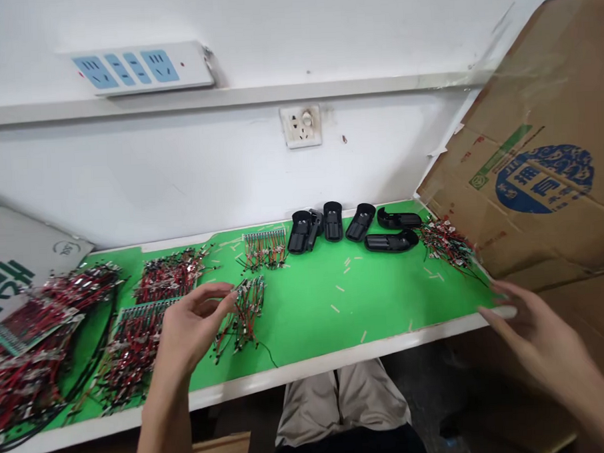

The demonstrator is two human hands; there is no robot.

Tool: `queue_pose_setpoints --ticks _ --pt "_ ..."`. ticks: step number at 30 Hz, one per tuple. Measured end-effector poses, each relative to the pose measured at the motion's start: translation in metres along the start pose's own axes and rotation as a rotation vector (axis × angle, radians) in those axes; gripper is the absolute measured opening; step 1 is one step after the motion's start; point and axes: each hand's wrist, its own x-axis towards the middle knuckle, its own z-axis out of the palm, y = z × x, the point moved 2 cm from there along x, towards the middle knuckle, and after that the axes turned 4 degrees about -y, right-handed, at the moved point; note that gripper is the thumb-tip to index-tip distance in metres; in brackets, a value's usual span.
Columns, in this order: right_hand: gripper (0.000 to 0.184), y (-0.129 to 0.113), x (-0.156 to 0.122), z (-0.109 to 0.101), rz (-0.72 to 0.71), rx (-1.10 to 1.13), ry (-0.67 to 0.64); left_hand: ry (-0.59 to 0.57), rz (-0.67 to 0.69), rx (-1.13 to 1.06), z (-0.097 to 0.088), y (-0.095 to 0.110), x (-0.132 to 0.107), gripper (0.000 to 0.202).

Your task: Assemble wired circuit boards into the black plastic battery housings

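My left hand [193, 325] is over the green table mat, its thumb and fingertips pinched at the end of a small circuit board strip [249, 301] with red, orange and black wires hanging from it. Just left of that hand lie dense bundles of wired circuit boards [137, 350]. Another wired strip [264, 248] lies behind, spread flat. My right hand [537, 330], slightly blurred, is at the table's right front corner with thumb and fingers apart. I see nothing held in it. Near it sits a pile of red and black wired pieces [445, 240].
Several black plastic housings [333, 222] lie along the back of the mat [305, 306]. Small pale slivers are scattered about. A cardboard sheet [538, 143] walls the right side; a white box [13, 259] stands left. Sockets [301, 126] and a power strip [139, 68] are on the wall.
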Motion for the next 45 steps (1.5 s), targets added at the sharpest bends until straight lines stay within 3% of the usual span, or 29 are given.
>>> queue_pose_setpoints --ticks 2,5,7,10,11,12,15,16,19,22,26,37,40,43,45 --pt "0.078 -0.019 0.044 0.033 -0.067 0.04 -0.032 0.175 0.018 -0.055 0.001 -0.001 -0.003 0.045" --pt "0.093 -0.039 0.1 0.091 -0.208 -0.028 -0.037 0.186 -0.006 -0.087 0.007 -0.008 -0.004 0.044" --pt "0.098 -0.044 0.118 0.122 -0.225 -0.061 -0.047 0.16 -0.037 -0.095 0.01 -0.014 -0.002 0.043" --pt "0.099 -0.045 0.122 0.151 -0.164 -0.068 -0.03 0.366 0.007 -0.25 0.006 -0.02 -0.002 0.044" --pt "0.098 -0.047 0.121 0.155 -0.15 -0.052 -0.006 0.38 0.003 -0.284 0.006 -0.02 -0.003 0.045" --pt "0.097 -0.049 0.119 0.159 -0.147 -0.026 0.021 0.338 -0.023 -0.287 0.006 -0.019 -0.004 0.046" --pt "0.092 -0.062 0.111 0.165 -0.162 0.062 0.065 0.072 -0.126 -0.21 0.011 -0.014 -0.007 0.046" --pt "0.089 -0.067 0.108 0.167 -0.165 0.089 0.056 0.043 -0.124 -0.229 0.013 -0.012 -0.008 0.045" --pt "0.08 -0.084 0.092 0.172 -0.142 0.175 0.001 0.121 -0.078 -0.325 0.018 -0.011 -0.01 0.044" --pt "0.077 -0.099 0.073 0.178 -0.12 0.251 -0.059 0.092 -0.085 -0.23 0.027 -0.014 -0.009 0.042" --pt "0.081 -0.112 0.053 0.183 -0.104 0.295 -0.093 0.293 -0.006 -0.29 0.029 -0.016 -0.009 0.039" --pt "0.089 -0.117 0.036 0.191 -0.06 0.407 -0.119 0.069 -0.112 -0.291 0.023 -0.02 -0.005 0.041" --pt "0.088 -0.119 0.036 0.194 -0.068 0.48 -0.086 0.143 -0.085 -0.47 0.03 -0.013 -0.006 0.044" --pt "0.091 -0.127 0.032 0.193 -0.08 0.443 -0.058 0.092 -0.121 -0.677 0.045 -0.002 -0.007 0.048" --pt "0.083 -0.135 0.028 0.191 -0.109 0.38 -0.068 0.043 -0.142 -0.754 0.056 0.008 -0.007 0.05"
